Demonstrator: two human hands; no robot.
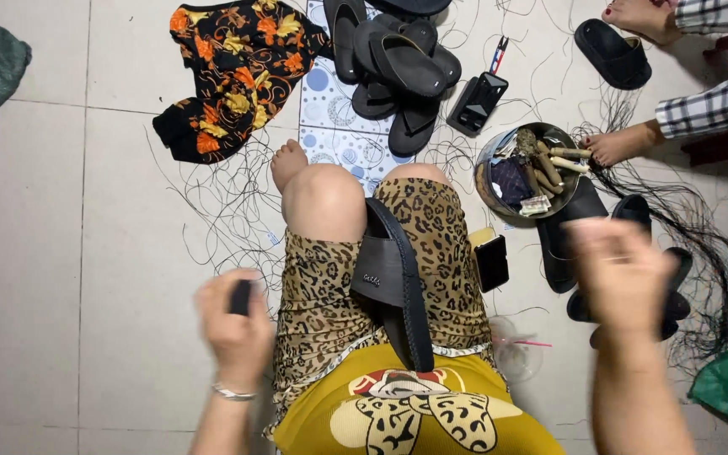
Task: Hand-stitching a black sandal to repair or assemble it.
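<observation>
On a pale tiled floor (61, 253), a black sandal (393, 282) lies across the person's lap; left of it, the left hand (233, 324) pinches a small dark object (240, 297); right of it, the blurred right hand (625, 274) hangs, grip unclear.

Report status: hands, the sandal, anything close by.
Left hand shut on small dark object. Right hand raised, blurred. Black sandal on lap, untouched. Metal bowl, loose threads alongside.

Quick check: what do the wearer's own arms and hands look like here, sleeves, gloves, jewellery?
Both forearms are bare, with no sleeves and no gloves in view. The left hand has a thin silvery bracelet at the wrist. The right hand is motion-blurred; no ring, watch or band can be made out on it or its wrist. Fingers on both hands are too blurred to show nail detail.
</observation>
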